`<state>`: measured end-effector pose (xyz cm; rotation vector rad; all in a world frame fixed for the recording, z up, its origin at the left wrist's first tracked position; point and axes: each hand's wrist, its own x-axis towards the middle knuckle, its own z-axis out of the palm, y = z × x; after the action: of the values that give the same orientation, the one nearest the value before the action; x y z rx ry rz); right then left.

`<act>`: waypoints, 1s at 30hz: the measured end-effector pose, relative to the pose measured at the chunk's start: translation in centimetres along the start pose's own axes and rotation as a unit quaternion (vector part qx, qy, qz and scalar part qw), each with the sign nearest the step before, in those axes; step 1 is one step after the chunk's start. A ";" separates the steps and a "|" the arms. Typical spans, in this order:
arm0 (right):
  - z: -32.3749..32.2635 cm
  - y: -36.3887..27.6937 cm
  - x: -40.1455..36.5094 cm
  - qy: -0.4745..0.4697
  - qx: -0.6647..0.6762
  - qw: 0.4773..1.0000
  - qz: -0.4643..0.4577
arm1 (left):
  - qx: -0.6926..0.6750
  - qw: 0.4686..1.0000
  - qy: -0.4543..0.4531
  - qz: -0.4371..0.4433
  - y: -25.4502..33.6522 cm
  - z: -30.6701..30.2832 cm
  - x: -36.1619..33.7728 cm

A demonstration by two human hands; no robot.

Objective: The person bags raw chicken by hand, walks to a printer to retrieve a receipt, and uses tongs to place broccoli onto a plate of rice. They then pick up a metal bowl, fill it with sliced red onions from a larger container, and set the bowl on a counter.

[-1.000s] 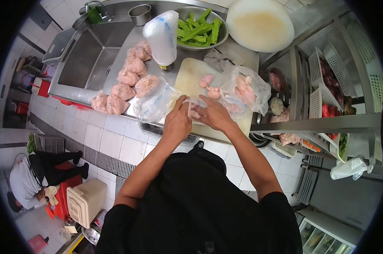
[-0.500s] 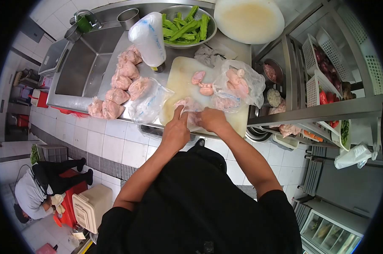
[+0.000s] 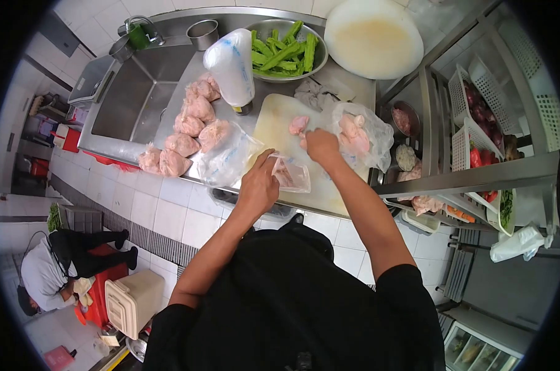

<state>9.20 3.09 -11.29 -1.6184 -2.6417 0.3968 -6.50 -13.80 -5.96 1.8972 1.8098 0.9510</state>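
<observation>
Left hand [image 3: 259, 187]: pinches clear bag [image 3: 298, 180], pink meat [image 3: 284, 173] inside. Right hand [image 3: 321, 147]: at raw pieces [image 3: 298, 125] on cutting board [image 3: 271, 114], finger grip cannot be told. Bagged portions [image 3: 189, 125]: beside sink [image 3: 131, 96].

A small clear plastic bag [image 3: 292, 175], thin and wrinkled, spreads over the near part of the pale cutting board [image 3: 274, 117], its left side gripped by the left hand [image 3: 259, 184]. Pinkish meat shows through the film; how much it holds is hard to tell. Beyond it, a pink, smooth-looking piece of raw chicken [image 3: 298, 125] lies loose on the board, just beside the fingers of the right hand [image 3: 323, 147]. A smaller pink piece [image 3: 303, 142] peeks out at the fingertips, mostly hidden; whether it is pinched or only touched cannot be told.
</observation>
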 end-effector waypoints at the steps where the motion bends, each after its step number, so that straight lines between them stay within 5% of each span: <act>1: 2.3 0.7 0.5 0.006 -0.025 1.000 0.006 | 0.001 1.000 0.003 0.000 0.0 -0.2 -0.2; 6: 1.9 2.0 1.6 -0.048 -0.026 0.998 -0.020 | -0.022 0.998 -0.006 -0.057 -0.4 -0.7 -0.6; 9: 1.5 2.9 1.8 -0.015 0.102 0.994 -0.044 | -0.041 0.997 -0.009 -0.071 -1.1 -0.6 -0.5; 11: 0.2 3.4 2.2 -0.175 0.428 0.884 0.068 | -0.039 0.997 -0.004 -0.059 -1.3 -0.5 -0.1; 12: -0.9 3.2 1.7 -0.174 0.428 0.884 0.068 | -0.037 0.998 0.000 -0.050 -1.3 -0.5 0.0; 14: -3.9 2.0 -0.2 -0.160 0.588 0.792 0.019 | -0.053 0.997 -0.012 -0.061 -1.6 -0.6 0.3; 18: -9.5 -0.2 -4.7 -0.275 0.520 0.808 -0.040 | -0.079 0.991 -0.077 -0.080 -2.3 -0.6 1.0; 20: -10.2 -3.2 -6.3 -0.275 0.321 0.906 -0.025 | -0.090 0.988 -0.096 -0.082 -1.9 -0.9 1.1; 21: -8.1 -3.2 -6.4 -0.188 0.254 0.941 -0.121 | -0.101 0.985 -0.111 -0.084 -1.6 -1.0 1.2; 26: -9.6 -5.9 -6.4 -0.247 0.212 0.941 -0.096 | -0.113 0.984 -0.103 -0.094 -1.0 -1.8 1.0; 30: -9.3 -3.5 -3.6 -0.218 0.353 0.905 -0.093 | -0.094 0.989 -0.073 -0.088 -1.4 -1.9 1.0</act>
<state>9.20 0.37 -1.05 -1.1161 -2.3936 1.6322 -8.84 -13.07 -5.29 1.6204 1.7057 0.8639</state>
